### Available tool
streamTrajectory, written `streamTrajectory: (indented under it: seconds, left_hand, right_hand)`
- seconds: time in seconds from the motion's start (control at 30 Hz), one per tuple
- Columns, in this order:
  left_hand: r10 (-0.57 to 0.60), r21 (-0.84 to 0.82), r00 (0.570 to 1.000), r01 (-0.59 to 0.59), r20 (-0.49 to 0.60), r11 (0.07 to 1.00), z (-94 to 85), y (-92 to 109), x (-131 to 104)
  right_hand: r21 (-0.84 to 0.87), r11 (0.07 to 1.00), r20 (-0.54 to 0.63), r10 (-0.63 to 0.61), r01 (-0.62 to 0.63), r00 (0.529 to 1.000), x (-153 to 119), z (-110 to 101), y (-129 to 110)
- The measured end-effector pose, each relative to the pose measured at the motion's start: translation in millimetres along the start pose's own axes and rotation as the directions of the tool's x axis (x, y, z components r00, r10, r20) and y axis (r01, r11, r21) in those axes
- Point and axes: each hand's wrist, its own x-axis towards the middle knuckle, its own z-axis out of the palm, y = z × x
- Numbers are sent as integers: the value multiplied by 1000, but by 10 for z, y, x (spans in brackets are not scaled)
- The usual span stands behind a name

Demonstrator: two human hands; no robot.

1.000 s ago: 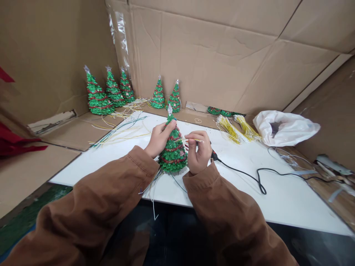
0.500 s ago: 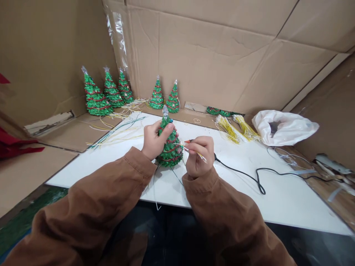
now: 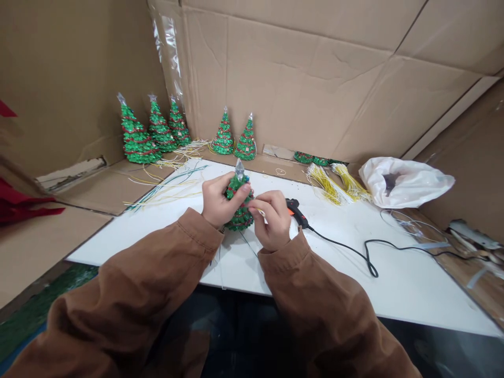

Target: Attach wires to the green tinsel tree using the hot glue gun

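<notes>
Between the fingers of left hand (image 3: 220, 200) and right hand (image 3: 272, 219): a small tree (image 3: 239, 219), roughly upright. Left fingers closed round its upper part, thumb in front. Right fingers pinched on a yellow wire (image 3: 261, 212) at the tree's side. Glue gun (image 3: 298, 215) just past the right hand; wire bundles (image 3: 329, 185) farther off.

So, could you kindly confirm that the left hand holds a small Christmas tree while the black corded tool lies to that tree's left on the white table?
One thing is off: the black corded tool lies to the right of the small Christmas tree, as the head view shows. The left hand does hold that tree, and the tool is on the white table.
</notes>
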Motion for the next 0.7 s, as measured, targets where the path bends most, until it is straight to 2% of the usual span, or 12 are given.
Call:
streamTrajectory:
  seconds: [0.13, 0.27, 0.37, 0.43, 0.5, 0.6, 0.7]
  left_hand:
    - [-108, -126, 994, 105, -17, 986, 17, 7, 16]
    - [-159, -138, 987, 157, -2, 978, 24, -1, 33]
    - [-170, -85, 985, 170, 15, 982, 19, -10, 34]
    - [-197, -88, 979, 201, 46, 976, 20, -11, 37]
    - [-236, -129, 967, 247, 95, 961, 27, -5, 49]
    - [-299, -199, 943, 324, 146, 925, 44, 11, 84]
    - [-384, -269, 899, 432, 212, 861, 59, 22, 116]
  right_hand:
    - [18, 996, 70, 84, -85, 994, -14, 21, 8]
    - [78, 991, 78, 99, -105, 992, -27, 9, -3]
    - [74, 990, -19, 126, -124, 992, -8, -15, -15]
    - [74, 994, -118, 93, -84, 989, 18, -29, -19]
    - [70, 997, -157, 48, -37, 986, 39, -35, -19]
    - [95, 989, -58, 122, -116, 991, 45, -22, -13]
    - [137, 959, 73, 238, -246, 969, 34, -1, -1]
